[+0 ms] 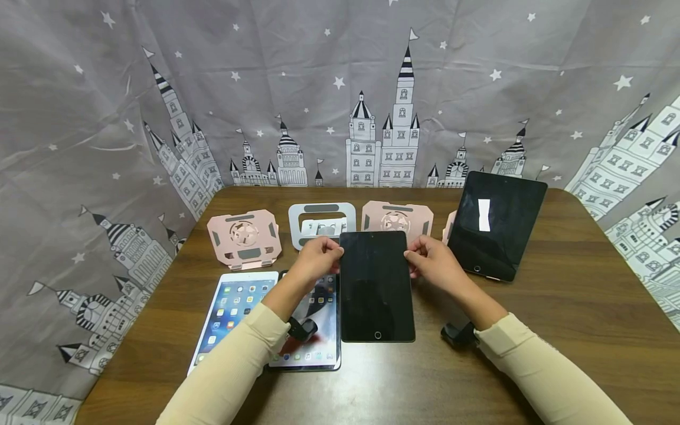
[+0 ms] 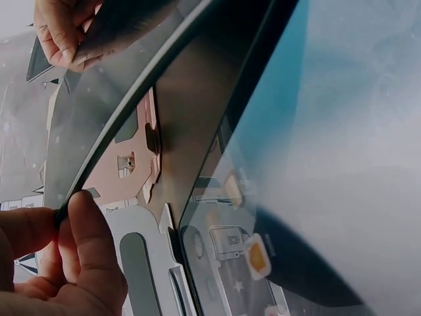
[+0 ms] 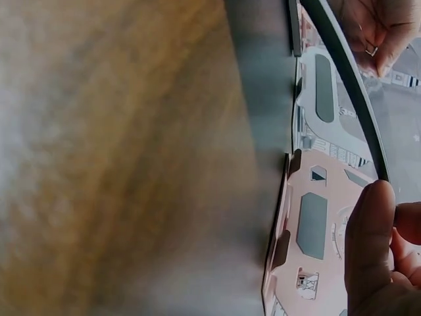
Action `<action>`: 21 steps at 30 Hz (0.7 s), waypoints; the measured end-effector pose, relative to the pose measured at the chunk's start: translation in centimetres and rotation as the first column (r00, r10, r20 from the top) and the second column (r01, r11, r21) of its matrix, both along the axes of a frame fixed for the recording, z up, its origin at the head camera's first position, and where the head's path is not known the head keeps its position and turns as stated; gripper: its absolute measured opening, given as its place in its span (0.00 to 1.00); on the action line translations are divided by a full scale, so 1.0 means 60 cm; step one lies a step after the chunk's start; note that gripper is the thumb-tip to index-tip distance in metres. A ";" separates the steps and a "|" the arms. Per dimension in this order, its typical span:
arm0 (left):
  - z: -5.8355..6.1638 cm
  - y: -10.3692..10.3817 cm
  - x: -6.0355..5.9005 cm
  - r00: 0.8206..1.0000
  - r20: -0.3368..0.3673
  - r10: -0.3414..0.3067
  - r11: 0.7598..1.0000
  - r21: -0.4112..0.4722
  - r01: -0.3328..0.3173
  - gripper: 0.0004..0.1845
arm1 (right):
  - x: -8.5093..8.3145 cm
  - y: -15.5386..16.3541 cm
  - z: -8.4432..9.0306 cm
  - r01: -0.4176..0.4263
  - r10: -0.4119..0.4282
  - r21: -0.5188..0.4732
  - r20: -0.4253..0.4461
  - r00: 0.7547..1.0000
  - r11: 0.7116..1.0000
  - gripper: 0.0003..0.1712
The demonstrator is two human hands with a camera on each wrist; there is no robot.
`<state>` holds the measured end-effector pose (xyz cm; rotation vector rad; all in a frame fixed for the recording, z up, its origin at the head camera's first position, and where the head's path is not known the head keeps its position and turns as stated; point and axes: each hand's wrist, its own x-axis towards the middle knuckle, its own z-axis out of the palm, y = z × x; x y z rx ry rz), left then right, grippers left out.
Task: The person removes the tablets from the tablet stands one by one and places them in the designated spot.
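Note:
Both hands hold a dark-screened black tablet (image 1: pixel 377 289) upright in portrait, its home button at the bottom. My left hand (image 1: pixel 320 258) pinches the upper part of its left edge. Opposite, my right hand (image 1: pixel 429 260) pinches the right edge at about the same height. In the left wrist view, thumb and fingers of the left hand (image 2: pixel 79 253) grip the thin rim. The right wrist view likewise has the right hand (image 3: pixel 375 250) on the edge. Behind the tablet stand a pale grey stand (image 1: pixel 323 208) and a pink stand (image 1: pixel 423 217), both partly covered.
Another pink stand (image 1: pixel 244 236) is at the back left, and a black tablet (image 1: pixel 504 218) leans on a mostly hidden pink stand at the right. A white tablet (image 1: pixel 223 319) and a dark-edged tablet (image 1: pixel 319 330), both lit, lie under the left arm. A castle-print curtain (image 1: pixel 319 88) hangs behind the table.

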<state>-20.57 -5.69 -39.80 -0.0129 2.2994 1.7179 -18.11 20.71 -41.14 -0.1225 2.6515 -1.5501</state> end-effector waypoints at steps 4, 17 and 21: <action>-0.004 -0.003 0.003 0.999 0.011 -0.030 1.000 -0.003 0.030 0.05 | 0.004 0.002 -0.005 -0.022 0.022 -0.009 0.018 1.000 1.000 0.05; -0.022 -0.010 0.008 0.992 0.045 -0.116 0.991 -0.067 0.118 0.04 | 0.011 0.002 -0.015 -0.088 0.088 -0.004 0.101 0.991 0.996 0.04; -0.021 -0.012 0.011 0.987 0.052 -0.154 0.981 -0.112 0.159 0.03 | 0.012 0.003 -0.019 -0.122 0.123 -0.013 0.118 0.985 0.992 0.06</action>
